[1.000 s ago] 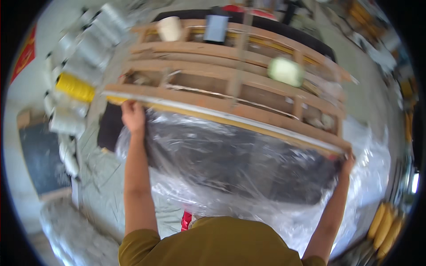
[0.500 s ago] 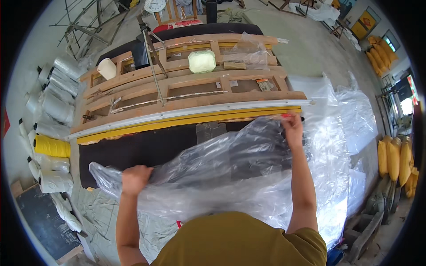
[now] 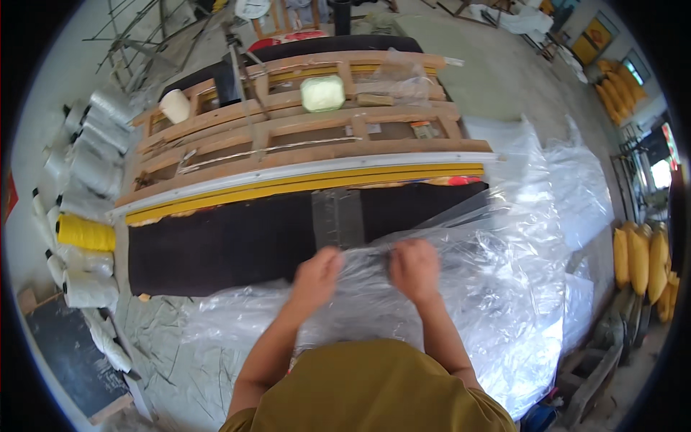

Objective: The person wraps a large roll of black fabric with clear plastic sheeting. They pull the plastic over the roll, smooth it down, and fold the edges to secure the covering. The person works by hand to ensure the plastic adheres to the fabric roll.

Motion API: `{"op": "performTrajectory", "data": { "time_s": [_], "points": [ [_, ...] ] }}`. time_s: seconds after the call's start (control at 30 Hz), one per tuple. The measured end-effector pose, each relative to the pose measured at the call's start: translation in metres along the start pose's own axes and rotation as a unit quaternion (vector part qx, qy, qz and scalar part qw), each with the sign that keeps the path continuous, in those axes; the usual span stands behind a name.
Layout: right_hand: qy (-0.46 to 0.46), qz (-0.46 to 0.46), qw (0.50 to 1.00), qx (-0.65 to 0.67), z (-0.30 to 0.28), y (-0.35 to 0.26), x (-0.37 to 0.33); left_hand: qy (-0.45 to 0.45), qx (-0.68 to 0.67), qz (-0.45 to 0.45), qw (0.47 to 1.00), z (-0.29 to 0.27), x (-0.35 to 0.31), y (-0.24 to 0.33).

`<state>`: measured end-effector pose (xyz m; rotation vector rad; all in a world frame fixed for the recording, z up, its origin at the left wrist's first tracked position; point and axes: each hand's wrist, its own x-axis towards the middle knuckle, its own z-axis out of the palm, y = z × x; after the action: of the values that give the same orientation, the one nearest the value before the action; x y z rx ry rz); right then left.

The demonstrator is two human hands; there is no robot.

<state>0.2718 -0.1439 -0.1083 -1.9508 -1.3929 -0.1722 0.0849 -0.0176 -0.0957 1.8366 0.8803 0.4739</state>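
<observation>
A large sheet of clear plastic film (image 3: 497, 288) lies crumpled in front of me and spreads to the right. My left hand (image 3: 317, 274) is closed on its upper edge. Close by on the right, my right hand (image 3: 416, 269) also grips the film, its fingers curled and slightly blurred. Between the two hands the film is bunched and pulled together. Beyond them runs a long black fabric panel (image 3: 216, 248), with a grey translucent patch (image 3: 337, 216) across its middle. The film overlaps the panel's near right part.
Behind the panel stands a wooden frame (image 3: 288, 155) with a white metal strip and yellow band. On it are a pale green block (image 3: 322, 94), a cream roll (image 3: 175, 106) and a tripod (image 3: 241, 79). Plastic rolls and a yellow spool (image 3: 85, 234) line the left; yellow sacks (image 3: 637, 255) stand right.
Both hands have come together toward the middle, gathering the film. It has slid off the left and far side of the black panel, uncovering more of it.
</observation>
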Motion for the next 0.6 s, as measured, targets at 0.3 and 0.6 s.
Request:
{"op": "performTrajectory", "data": {
  "time_s": [0.3, 0.6],
  "points": [
    [0.422, 0.128, 0.866, -0.235, -0.088, 0.113, 0.025, 0.174, 0.213, -0.080, 0.958, -0.201, -0.060, -0.107],
    [-0.146, 0.079, 0.955, -0.246, -0.074, 0.043, -0.040, 0.379, 0.487, -0.339, 0.710, -0.393, -0.127, -0.233]
  ]
}}
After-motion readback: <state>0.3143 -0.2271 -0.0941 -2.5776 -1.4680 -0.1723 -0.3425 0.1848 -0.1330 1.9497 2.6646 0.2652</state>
